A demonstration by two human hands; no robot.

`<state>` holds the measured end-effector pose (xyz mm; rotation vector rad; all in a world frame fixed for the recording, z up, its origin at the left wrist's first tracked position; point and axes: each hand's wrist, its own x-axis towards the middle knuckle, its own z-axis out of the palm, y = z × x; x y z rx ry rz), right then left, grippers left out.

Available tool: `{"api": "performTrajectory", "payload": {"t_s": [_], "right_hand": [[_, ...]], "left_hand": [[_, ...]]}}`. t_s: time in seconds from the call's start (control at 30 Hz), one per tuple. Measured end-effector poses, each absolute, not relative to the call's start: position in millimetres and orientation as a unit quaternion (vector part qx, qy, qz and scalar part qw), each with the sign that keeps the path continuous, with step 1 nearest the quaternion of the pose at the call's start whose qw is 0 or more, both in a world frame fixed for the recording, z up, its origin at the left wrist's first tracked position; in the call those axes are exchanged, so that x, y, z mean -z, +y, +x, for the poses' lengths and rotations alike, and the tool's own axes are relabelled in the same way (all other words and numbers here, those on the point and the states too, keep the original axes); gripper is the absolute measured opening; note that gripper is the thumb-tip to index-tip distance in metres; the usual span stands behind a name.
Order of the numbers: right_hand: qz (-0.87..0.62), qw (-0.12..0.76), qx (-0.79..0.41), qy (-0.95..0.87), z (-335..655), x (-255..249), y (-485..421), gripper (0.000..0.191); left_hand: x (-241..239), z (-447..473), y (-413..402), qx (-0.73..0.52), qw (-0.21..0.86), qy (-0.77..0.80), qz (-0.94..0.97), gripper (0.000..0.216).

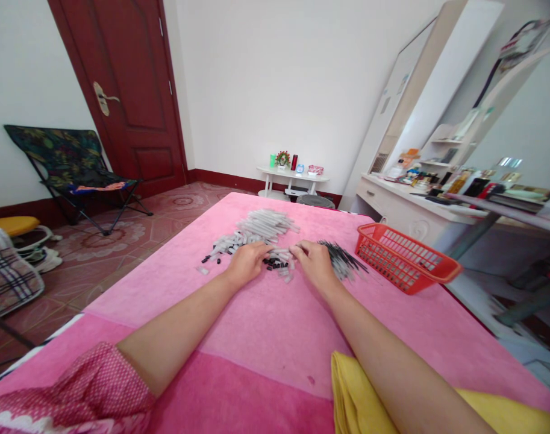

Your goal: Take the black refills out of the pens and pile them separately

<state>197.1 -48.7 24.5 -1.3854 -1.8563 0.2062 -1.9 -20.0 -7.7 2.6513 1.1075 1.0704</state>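
Observation:
My left hand point(249, 263) is closed in a pinch above small black and clear parts point(278, 264) on the pink cloth. Facing it, my right hand point(314, 260) pinches too. A whitish translucent pen barrel point(281, 251) spans the gap between both sets of fingertips; its ends are hidden by the fingers. Beyond the hands lies a heap of translucent pen barrels point(268, 223). A pile of small white and black caps point(229, 243) spreads beside my left hand. Thin dark pen refills point(344, 259) lie in a bundle just right of my right hand.
An orange-red plastic basket point(405, 256) stands at the right edge of the pink-covered table point(275, 319). Folded yellow cloth point(362, 392) lies under my right forearm. A dressing table point(410, 199) with bottles is at right, a folding chair point(71, 160) at left.

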Motion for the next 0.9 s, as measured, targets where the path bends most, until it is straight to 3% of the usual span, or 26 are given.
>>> {"api": "performTrajectory", "payload": {"t_s": [0.1,0.23,0.3,0.43,0.6,0.73,0.9], "right_hand": [[-0.574,0.369,-0.071,-0.728,197.3,-26.0,-51.0,0.041],[-0.554,0.384,-0.065,-0.736,198.2,-25.6,-49.4,0.019],[-0.542,0.380,-0.068,-0.747,198.6,-24.9,-48.8,0.016],[-0.562,0.347,-0.073,-0.748,199.5,-24.1,-48.9,0.035],[-0.557,0.350,-0.057,-0.751,199.6,-24.6,-49.1,0.020],[-0.584,0.321,-0.059,-0.743,199.1,-26.1,-50.1,0.040],[-0.560,0.340,-0.061,-0.753,198.7,-26.3,-49.7,0.021]], "left_hand": [[8.1,-2.3,-19.3,-0.362,0.042,0.360,0.859,0.030],[9.1,-3.7,-17.0,-0.370,0.040,0.369,0.852,0.028],[9.0,-4.0,-16.8,-0.367,0.038,0.368,0.853,0.028],[8.0,-3.7,-18.5,-0.364,0.040,0.361,0.858,0.029],[8.6,-3.9,-19.5,-0.359,0.042,0.354,0.862,0.032],[9.6,-4.1,-18.4,-0.361,0.048,0.343,0.866,0.034],[9.7,-4.2,-17.4,-0.366,0.053,0.349,0.861,0.031]]}}
